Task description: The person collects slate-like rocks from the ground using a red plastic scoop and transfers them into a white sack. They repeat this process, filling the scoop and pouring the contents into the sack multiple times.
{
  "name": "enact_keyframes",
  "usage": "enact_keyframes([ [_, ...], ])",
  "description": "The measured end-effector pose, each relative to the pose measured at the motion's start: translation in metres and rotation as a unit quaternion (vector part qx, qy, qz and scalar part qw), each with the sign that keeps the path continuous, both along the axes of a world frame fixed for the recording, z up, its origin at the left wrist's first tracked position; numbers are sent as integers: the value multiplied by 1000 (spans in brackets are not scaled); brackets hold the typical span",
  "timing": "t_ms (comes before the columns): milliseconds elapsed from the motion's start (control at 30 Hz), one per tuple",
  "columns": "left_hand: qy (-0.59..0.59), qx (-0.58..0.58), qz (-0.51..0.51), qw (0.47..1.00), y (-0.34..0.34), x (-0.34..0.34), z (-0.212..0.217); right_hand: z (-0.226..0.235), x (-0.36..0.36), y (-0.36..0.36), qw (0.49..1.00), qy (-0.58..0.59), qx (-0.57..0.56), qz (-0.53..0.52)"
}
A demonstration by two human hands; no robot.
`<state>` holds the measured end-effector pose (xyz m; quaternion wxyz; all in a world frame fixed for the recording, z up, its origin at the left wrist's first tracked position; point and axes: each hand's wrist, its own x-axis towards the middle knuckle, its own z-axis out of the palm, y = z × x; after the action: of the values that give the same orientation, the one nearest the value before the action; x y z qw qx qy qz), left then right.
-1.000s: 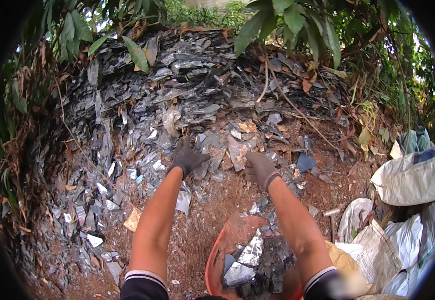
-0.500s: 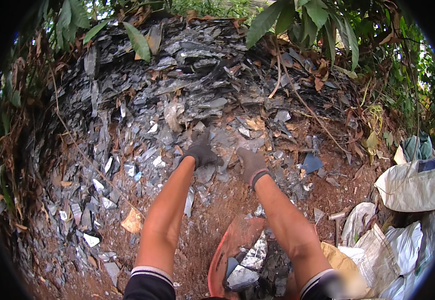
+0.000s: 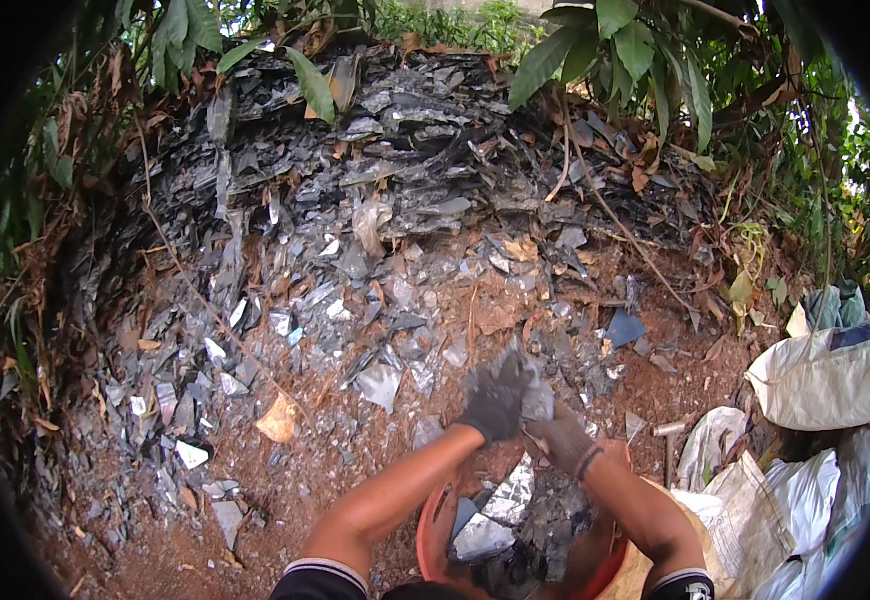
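My left hand (image 3: 496, 397), in a dark work glove, and my right hand (image 3: 562, 441), in a brownish-grey glove, come together just above the far rim of a reddish-orange basin (image 3: 425, 530). Between them is a grey flat shard (image 3: 536, 398), its lower end at my right fingers. Both hands look closed around it, though my left fingers are partly hidden. Inside the basin lie several flat pieces, among them a shiny silvery shard (image 3: 511, 494) and a pale grey shard (image 3: 483, 538).
A bank of layered dark shards (image 3: 405, 130) rises ahead, with loose pieces strewn over reddish soil (image 3: 355, 490). A hammer (image 3: 670, 432) lies right of the basin, beside white sacks (image 3: 815, 375). Leafy branches (image 3: 635, 50) hang over the bank, and a thin stem (image 3: 185, 265) crosses the left side.
Both hands have drawn back from the foot of the bank toward the basin and met there, now with a grey shard between them. The view has shifted slightly.
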<state>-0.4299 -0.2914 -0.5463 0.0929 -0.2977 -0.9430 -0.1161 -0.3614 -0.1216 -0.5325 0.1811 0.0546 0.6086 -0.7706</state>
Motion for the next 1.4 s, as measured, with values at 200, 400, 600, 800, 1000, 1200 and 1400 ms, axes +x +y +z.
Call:
enact_keyframes([
  [200, -271, 94, -120, 951, 26, 131, -29, 6, 98, 72, 979, -119, 127, 106],
  [400, -269, 94, -89, 954, -34, 173, 16, 38, 144, 117, 826, 59, 508, 236],
  [600, -144, 16, 258, 955, -104, 147, 15, 59, 132, 129, 858, 126, 496, 37],
  [800, 88, -64, 152, 982, -108, 95, -82, 31, 161, 122, 855, 267, 444, -30],
  [1000, 112, 64, 85, 988, -94, 103, -37, 16, 292, 139, 818, 145, 461, -313],
  [1200, 63, -25, -40, 997, -35, 119, -17, -30, 424, 160, 641, -21, 510, -574],
  [1400, -379, -16, -177, 908, 9, 157, 18, -28, 445, 190, 603, -42, 555, -572],
])
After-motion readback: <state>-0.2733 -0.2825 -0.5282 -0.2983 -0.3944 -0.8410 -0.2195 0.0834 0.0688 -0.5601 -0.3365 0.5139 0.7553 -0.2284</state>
